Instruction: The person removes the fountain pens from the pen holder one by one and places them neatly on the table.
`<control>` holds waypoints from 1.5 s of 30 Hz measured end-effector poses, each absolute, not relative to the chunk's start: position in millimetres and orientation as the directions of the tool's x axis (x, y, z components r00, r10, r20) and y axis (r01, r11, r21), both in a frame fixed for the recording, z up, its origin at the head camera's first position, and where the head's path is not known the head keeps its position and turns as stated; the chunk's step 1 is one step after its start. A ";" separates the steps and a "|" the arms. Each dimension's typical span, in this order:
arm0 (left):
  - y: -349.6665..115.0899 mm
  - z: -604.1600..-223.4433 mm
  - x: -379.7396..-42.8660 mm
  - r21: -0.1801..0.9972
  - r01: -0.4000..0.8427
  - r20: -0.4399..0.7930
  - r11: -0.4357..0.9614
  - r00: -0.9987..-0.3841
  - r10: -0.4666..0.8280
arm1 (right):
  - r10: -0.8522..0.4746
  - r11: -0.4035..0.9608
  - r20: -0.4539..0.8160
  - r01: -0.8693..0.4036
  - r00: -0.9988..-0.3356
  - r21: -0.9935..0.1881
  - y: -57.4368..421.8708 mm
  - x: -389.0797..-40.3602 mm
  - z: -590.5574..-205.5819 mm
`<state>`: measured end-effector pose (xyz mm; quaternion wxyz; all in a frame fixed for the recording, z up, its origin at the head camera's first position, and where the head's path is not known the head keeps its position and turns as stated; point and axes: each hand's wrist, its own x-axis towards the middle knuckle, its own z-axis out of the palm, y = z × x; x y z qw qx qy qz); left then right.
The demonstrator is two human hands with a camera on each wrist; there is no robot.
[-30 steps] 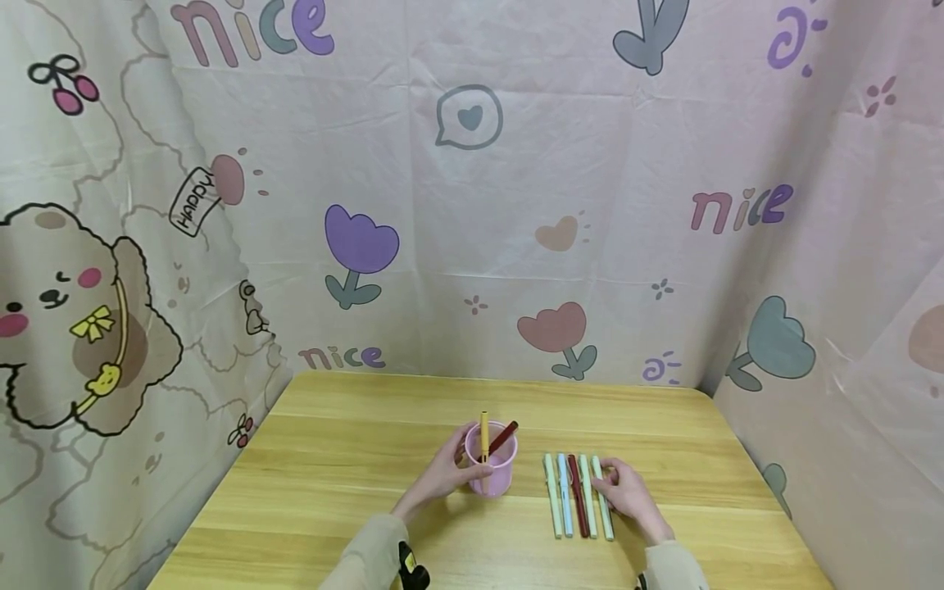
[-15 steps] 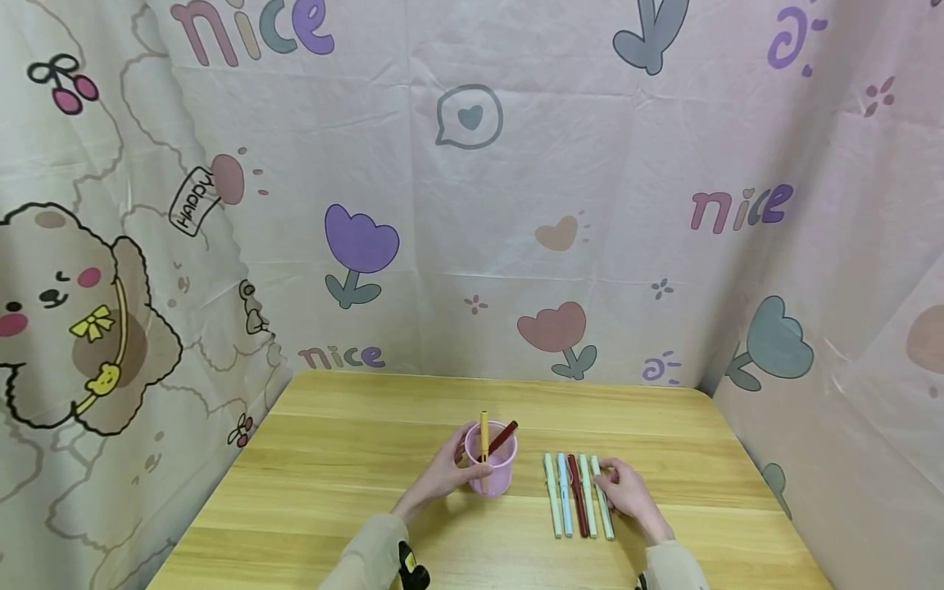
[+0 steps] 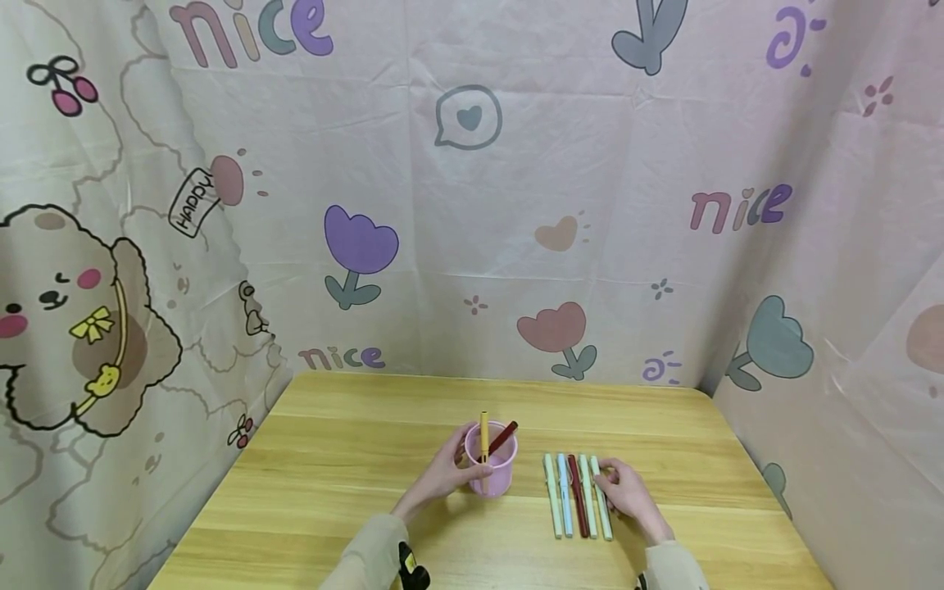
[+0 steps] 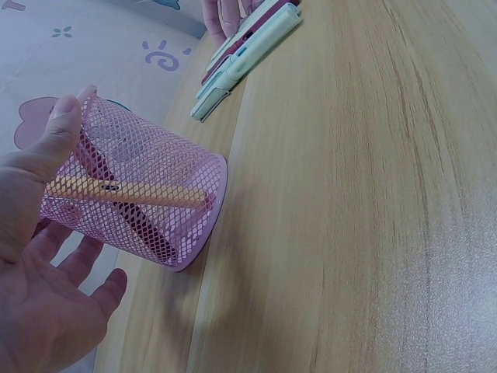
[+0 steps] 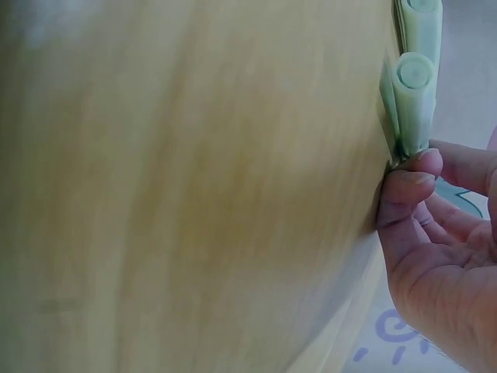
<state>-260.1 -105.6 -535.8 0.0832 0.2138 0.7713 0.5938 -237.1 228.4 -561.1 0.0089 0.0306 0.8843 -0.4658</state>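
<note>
A pink mesh pen cup (image 3: 497, 479) stands on the table with a yellow pen (image 3: 484, 434) and a dark red pen (image 3: 505, 437) leaning inside. My left hand (image 3: 448, 467) grips it from the left, thumb at the near side by the rim, other fingers around the far side. To its right lie several pens side by side: a pale green pen (image 3: 553, 496), a light blue pen (image 3: 565, 496), a dark red pen (image 3: 578, 497) and two more pale green ones. My right hand (image 3: 625, 487) pinches the rightmost pale green pen (image 3: 602, 501) near its upper end.
The wooden table (image 3: 354, 426) reaches back to a patterned curtain (image 3: 457, 246) hanging behind it and along both sides. A dark device (image 3: 413, 567) is strapped at the left sleeve (image 3: 372, 549).
The lower end of the rightmost pale green pen has shifted very slightly left. Both hands and the pen cup stay where they were.
</note>
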 end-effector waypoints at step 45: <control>-105.5 -535.2 -260.2 0.957 0.214 0.111 0.198 -0.896 0.430 | 0.078 0.672 0.031 0.030 -0.996 -0.740 224.9 -239.0 -547.4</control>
